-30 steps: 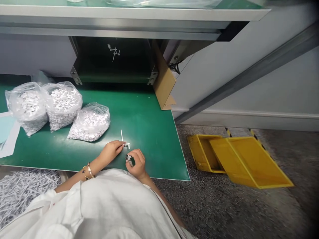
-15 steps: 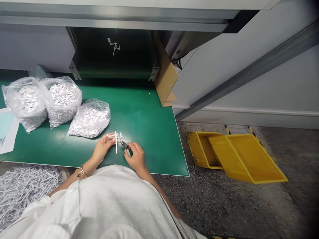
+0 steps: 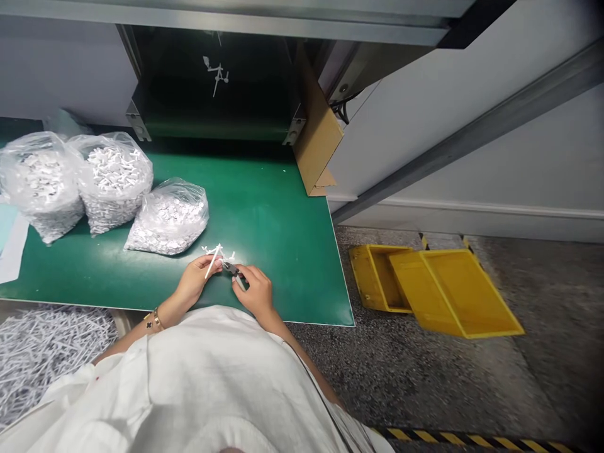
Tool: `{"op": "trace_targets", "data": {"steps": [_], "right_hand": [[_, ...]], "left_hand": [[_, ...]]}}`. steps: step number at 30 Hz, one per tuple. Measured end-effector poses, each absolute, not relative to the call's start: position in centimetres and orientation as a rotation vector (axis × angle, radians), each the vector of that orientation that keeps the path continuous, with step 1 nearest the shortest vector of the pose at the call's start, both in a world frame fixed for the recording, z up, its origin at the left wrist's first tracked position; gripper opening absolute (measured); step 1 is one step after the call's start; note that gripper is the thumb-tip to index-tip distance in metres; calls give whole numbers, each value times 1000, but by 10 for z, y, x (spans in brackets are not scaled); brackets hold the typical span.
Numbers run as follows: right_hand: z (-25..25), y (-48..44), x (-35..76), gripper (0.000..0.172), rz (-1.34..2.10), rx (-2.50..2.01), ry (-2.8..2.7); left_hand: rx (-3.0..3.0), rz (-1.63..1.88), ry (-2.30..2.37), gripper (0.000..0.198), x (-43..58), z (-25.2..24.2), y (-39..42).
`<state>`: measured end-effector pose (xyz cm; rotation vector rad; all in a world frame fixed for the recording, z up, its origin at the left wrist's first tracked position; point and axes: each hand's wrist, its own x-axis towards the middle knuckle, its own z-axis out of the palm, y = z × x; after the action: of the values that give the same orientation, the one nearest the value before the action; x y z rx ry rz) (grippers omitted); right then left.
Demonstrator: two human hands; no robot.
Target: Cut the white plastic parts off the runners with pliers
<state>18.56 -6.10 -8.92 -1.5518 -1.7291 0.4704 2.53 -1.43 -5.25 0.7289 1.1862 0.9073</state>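
Note:
My left hand (image 3: 192, 281) is closed on a branched white plastic part (image 3: 214, 261), whose long stem slants down toward me. In my right hand (image 3: 257, 289) is a pair of small cutting pliers (image 3: 234, 272). The jaws of the pliers are at the right side of the white part, close to my left fingertips. Whether the jaws are closed on the plastic I cannot tell. Both hands are just above the front of the green table (image 3: 283, 251). A similar branched white part (image 3: 218, 75) lies on the dark conveyor belt (image 3: 179, 104) ahead.
Clear bags (image 3: 113, 170) full of small white pieces stand on the left of the table, one smaller bag (image 3: 170, 217) nearest my hands. White sticks (image 3: 51, 352) fill a container at lower left. Cardboard (image 3: 318, 138) edges the conveyor; yellow bins (image 3: 415, 314) sit on the floor at right.
The white part has turned in my left hand, its stem going from upright to slanted. The pliers have moved slightly left, closer to the part. The whole view has shifted a little.

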Motion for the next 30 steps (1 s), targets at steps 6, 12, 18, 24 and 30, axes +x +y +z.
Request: {"op": "trace_targets", "data": {"steps": [6,12,18,24,30], "right_hand": [[-90,-61,186,28,484,-1533,-1712],[-90,-61,188,28,496,-1528,-1724],[-92,-60,188,28,505,-1519,-1703],[-92,-60,188,28,484,-1508,-1701],[-91,-59,188,27,469,-1494,-1718]], "left_hand": [[795,869,1190,34,22,-63,-13],[868,855,1210,34,19,-63,-11],[865,867,1204,35,21,-62,-11],[882,849,1220,32,21,-60,-11],[912,843,1228,29,18,-57,-11]]}}
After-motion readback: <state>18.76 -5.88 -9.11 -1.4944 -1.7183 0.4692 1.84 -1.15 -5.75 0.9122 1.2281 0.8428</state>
